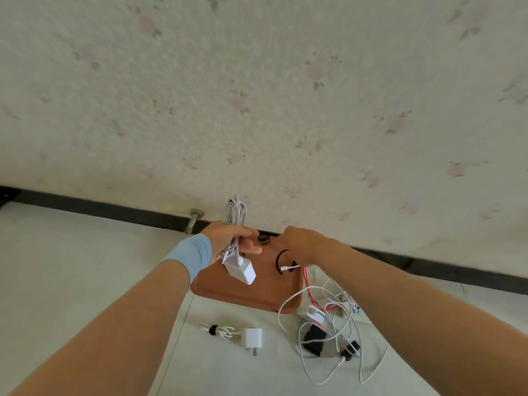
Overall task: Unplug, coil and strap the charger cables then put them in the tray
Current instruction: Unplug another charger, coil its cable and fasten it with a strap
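Left hand [228, 242]: fingers curled round a coiled white cable [235, 212]; its white adapter [241, 271] hangs over the brown tray [257, 298]. Right hand [300, 241]: curled above the tray at a black strap [278, 260]; fingertips hidden, so the grasp cannot be told.

Nearer than the tray: strapped coil [217, 330], white plug [253, 337].

Right of the tray: tangle of white and red cables [333, 305], black adapter [314, 337].

Beneath the tray: pale tiled floor [85, 252].

Beyond the tray: dark skirting [114, 212], flowered wallpaper [257, 110].

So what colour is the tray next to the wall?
Reddish brown, plain with no pattern. The tray shows best in the head view, the only one here.
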Available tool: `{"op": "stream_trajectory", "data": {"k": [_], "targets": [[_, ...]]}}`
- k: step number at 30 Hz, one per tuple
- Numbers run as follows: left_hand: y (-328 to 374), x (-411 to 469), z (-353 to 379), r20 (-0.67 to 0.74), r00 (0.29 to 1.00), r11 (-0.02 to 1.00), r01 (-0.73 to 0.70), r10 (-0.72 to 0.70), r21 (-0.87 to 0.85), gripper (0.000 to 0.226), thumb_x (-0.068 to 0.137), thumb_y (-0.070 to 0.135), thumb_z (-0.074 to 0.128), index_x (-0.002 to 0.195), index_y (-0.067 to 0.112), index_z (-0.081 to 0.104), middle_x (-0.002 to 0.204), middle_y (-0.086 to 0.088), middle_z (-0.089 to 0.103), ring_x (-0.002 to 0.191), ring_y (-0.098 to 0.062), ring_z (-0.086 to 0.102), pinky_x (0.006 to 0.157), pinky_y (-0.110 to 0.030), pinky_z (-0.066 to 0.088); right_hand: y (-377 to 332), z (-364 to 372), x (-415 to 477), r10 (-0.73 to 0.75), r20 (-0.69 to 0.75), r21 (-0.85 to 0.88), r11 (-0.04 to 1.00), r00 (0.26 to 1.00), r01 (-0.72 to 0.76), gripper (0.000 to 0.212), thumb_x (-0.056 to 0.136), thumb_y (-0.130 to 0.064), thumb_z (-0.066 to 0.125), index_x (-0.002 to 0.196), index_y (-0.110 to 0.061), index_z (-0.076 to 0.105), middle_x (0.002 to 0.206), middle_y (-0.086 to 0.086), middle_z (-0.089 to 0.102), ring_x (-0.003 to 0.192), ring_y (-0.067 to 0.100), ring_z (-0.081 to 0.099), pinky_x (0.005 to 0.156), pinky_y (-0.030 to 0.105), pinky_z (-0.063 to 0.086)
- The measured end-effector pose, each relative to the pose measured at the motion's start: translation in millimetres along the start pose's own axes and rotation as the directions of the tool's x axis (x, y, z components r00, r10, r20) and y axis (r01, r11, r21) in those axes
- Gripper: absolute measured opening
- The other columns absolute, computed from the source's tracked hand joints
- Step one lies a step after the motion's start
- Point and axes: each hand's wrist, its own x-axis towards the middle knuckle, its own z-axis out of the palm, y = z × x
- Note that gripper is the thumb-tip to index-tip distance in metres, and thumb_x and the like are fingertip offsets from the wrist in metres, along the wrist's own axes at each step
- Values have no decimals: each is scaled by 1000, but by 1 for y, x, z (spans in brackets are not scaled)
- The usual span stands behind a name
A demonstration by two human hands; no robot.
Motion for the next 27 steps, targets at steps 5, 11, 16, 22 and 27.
{"op": "stream_trajectory", "data": {"k": [5, 11, 16, 22, 27], "targets": [[-8, 7, 4, 40, 998, 998, 47, -45, -41, 20, 96, 5, 54, 101, -6, 71, 83, -22, 73, 96, -40, 71, 89, -44, 57, 3, 41, 24, -65, 43, -94, 993, 997, 69, 55, 102, -9, 50, 155, -14, 34, 154, 9, 43, 136, 29, 47, 107, 32, 37], [-12, 13, -1, 13, 998, 997, 63, -63, -41, 19, 96, 5, 56, 105, -4, 70, 81, -20, 73, 87, -38, 72, 83, -41, 60, -2, 49, 46, -68, -24, -30, 997, 997, 67, 16, 98, -12, 54, 103, -16, 69, 109, 10, 64, 104, 26, 58, 98, 34, 45], [-15, 15, -5, -33, 998, 998, 54, -53, 14, 18, 95, 9, 59, 105, 0, 70, 73, -15, 70, 70, -33, 71, 89, -48, 56, -5, 10, 27, 102, -100, 153, 984, 990, -85, 21, 79, -37, 69, 89, -20, 75, 90, -2, 72, 83, 21, 67, 70, 32, 56], [4, -14, 17, -1, 1000, 999, -10, 10, -39, 22, 93, 12, 64, 110, -1, 68, 60, -9, 60, 71, -33, 72, 87, -43, 58, -9, -51, -19, 127, -245, 667, 742, 961, 72, 10, 92, -23, 68, 89, -20, 77, 72, -8, 75, 61, -8, 60, 66, 20, 48], [39, -55, 38, -30, 995, 994, -94, 92, -56, 18, 93, 10, 65, 106, -1, 69, 62, -11, 63, 68, -32, 71, 77, -39, 60, -16, -107, -90, 186, -329, 828, 527, 926, 189, 6, 99, -14, 61, 99, -14, 68, 72, 1, 71, 51, 15, 61, 58, 29, 55]]}}
